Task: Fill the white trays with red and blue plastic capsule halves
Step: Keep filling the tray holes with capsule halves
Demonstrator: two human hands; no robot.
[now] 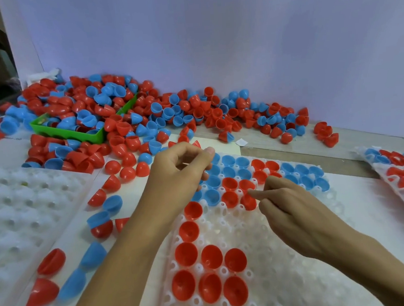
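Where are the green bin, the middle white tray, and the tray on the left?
green bin [75, 135], head view, near front wall.
middle white tray [287, 261], head view, bare sockets.
left white tray [21, 213], head view, unfilled sockets.

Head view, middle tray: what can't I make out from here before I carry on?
- Sockets of the middle tray under the left hand and right hand: covered by hands and forearms.
- What the left hand's fingers hold, if anything: hidden by the curl.
- Right tray: cut off by the right frame edge.
- Green bin: its contents' depth, buried under the capsule pile.
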